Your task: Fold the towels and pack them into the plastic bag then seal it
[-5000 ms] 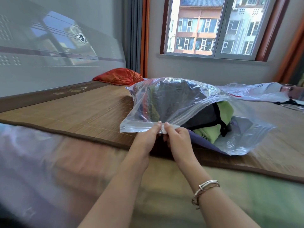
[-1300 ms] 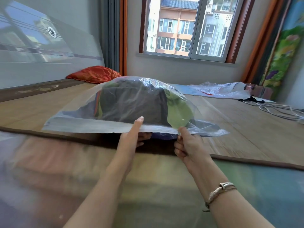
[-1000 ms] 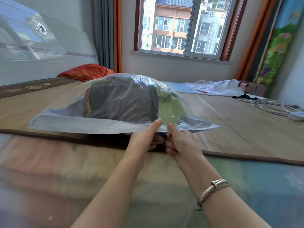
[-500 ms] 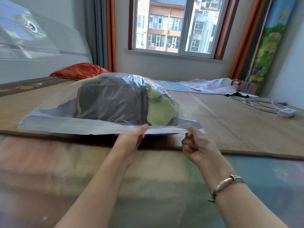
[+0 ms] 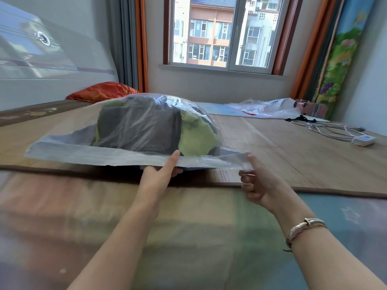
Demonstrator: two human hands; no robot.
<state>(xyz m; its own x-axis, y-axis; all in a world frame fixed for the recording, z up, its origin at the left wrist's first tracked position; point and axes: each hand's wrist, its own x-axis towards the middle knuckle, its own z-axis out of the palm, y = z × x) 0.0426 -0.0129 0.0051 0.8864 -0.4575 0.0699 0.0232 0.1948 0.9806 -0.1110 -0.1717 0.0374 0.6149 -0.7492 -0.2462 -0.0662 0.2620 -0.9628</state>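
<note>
Bag: the plastic bag [image 5: 69, 150], stuffed with grey and green towels [image 5: 146, 126], lies on the bamboo mat [image 5: 293, 151] of the bed, near its front edge
Seal strip: its long axis runs left to right along the bag's near edge, straight ahead of both hands
Left hand [image 5: 159, 176]: pinches the strip near its middle, thumb on top, fingers beneath
Right hand [image 5: 257, 181]: pinches the strip's right end, other fingers curled
Key relation: the right hand sits at the strip's end; the long unpinched stretch lies leftward, nearer the left hand
Judgement: sealing looks unfinished; pressing probably goes on along the strip
</note>
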